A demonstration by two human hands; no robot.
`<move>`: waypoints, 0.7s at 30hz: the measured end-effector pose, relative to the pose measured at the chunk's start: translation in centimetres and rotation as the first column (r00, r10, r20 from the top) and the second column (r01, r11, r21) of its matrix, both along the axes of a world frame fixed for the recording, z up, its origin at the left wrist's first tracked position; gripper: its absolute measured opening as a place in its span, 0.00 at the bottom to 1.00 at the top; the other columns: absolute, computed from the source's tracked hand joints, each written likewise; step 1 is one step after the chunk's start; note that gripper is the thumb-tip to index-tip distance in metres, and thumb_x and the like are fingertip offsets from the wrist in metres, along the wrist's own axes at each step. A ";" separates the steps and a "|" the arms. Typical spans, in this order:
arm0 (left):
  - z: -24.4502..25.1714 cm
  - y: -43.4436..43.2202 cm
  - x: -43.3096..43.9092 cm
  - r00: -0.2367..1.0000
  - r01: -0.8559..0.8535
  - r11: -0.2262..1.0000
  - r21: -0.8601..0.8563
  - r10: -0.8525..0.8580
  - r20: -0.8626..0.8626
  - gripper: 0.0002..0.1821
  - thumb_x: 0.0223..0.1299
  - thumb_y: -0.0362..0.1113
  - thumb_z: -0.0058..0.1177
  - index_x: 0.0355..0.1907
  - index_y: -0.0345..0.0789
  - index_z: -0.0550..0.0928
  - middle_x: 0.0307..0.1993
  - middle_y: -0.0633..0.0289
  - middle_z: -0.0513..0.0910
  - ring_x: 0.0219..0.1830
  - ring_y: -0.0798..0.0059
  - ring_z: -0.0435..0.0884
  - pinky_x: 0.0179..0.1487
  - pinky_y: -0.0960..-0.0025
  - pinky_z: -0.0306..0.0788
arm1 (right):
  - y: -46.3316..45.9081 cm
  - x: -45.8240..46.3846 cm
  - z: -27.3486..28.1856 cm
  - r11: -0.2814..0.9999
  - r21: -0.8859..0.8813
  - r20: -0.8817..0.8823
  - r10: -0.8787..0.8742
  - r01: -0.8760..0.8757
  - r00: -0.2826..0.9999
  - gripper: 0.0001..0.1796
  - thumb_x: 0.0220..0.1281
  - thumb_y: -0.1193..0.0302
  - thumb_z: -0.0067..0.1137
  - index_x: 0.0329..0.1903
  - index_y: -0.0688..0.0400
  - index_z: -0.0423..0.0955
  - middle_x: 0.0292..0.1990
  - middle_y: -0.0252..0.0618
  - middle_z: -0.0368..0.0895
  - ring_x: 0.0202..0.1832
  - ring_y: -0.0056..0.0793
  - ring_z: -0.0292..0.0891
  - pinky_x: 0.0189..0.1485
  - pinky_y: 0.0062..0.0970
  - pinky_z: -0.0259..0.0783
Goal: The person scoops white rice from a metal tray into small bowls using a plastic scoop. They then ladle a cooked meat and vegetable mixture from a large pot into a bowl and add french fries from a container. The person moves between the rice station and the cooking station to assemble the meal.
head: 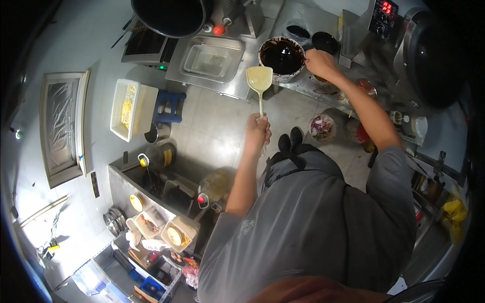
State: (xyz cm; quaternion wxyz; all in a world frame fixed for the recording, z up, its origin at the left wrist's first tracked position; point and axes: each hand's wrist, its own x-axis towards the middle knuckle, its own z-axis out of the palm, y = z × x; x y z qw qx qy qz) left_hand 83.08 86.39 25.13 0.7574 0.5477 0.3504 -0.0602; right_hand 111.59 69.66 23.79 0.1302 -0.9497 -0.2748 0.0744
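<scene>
My left hand [258, 130] is wrapped around the handle of a cream-coloured turner [260, 78], blade upward in the view and wet-looking. The turner is held over the floor, in front of the steel counter. At the far counter, my right hand [321, 63] has its fingers closed at the right rim of a round bucket [287, 77]. Whether a utensil handle is also in that grip cannot be made out. Dark, glossy sauce [278, 62] fills the bucket and coats its inner wall. Two black bowls [324, 42] are behind it, one with clear plastic around it.
A steel basin [237, 60] holding a clear container is set in the counter. A large black wok or drum [435, 64] stands at right. On the floor are a bucket of scraps [321, 128] and a blue stool [170, 106] by a white tub [146, 110]. Oil jugs [216, 185] stand left.
</scene>
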 end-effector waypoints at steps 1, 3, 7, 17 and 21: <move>-0.2 0.1 0.6 1.000 0.011 1.000 0.001 -0.011 0.005 0.12 0.73 0.37 0.48 0.52 0.33 0.69 0.24 0.66 0.71 0.15 0.82 0.67 0.16 0.76 0.61 | -0.7 0.2 -0.1 0.989 0.131 -0.121 -0.050 0.066 0.991 0.08 0.59 0.72 0.59 0.32 0.65 0.80 0.25 0.47 0.81 0.29 0.40 0.81 0.32 0.37 0.73; -0.4 0.7 1.7 0.999 0.037 0.999 0.019 -0.038 0.007 0.11 0.73 0.37 0.48 0.51 0.34 0.69 0.24 0.66 0.71 0.15 0.82 0.67 0.16 0.76 0.61 | -1.7 0.4 0.1 0.907 0.338 -0.390 -0.109 0.252 0.914 0.10 0.62 0.70 0.59 0.33 0.66 0.79 0.21 0.41 0.79 0.23 0.32 0.77 0.27 0.34 0.69; -0.6 2.0 4.9 0.990 0.136 0.989 0.062 -0.133 -0.041 0.09 0.72 0.37 0.48 0.46 0.34 0.71 0.24 0.67 0.71 0.16 0.82 0.67 0.17 0.76 0.60 | -4.4 -0.5 2.8 0.700 0.393 -0.842 0.014 0.596 0.539 0.11 0.63 0.70 0.62 0.41 0.66 0.79 0.15 0.31 0.71 0.13 0.19 0.61 0.16 0.25 0.54; 10.5 -2.1 7.3 0.893 0.422 0.906 0.011 -0.418 0.166 0.11 0.71 0.37 0.49 0.49 0.33 0.74 0.25 0.68 0.69 0.17 0.85 0.65 0.16 0.80 0.55 | -16.1 -12.4 17.7 0.395 0.579 -0.802 0.118 0.713 0.586 0.16 0.66 0.69 0.61 0.48 0.71 0.75 0.28 0.35 0.81 0.12 0.09 0.54 0.14 0.17 0.45; 15.8 -7.0 8.9 0.803 0.568 0.821 -0.056 -0.539 0.254 0.11 0.72 0.35 0.47 0.50 0.31 0.74 0.25 0.68 0.69 0.16 0.85 0.64 0.16 0.80 0.54 | -23.4 -15.6 23.3 0.317 0.620 -0.761 0.020 0.718 0.649 0.17 0.66 0.71 0.60 0.50 0.72 0.75 0.37 0.39 0.85 0.13 0.06 0.57 0.14 0.13 0.48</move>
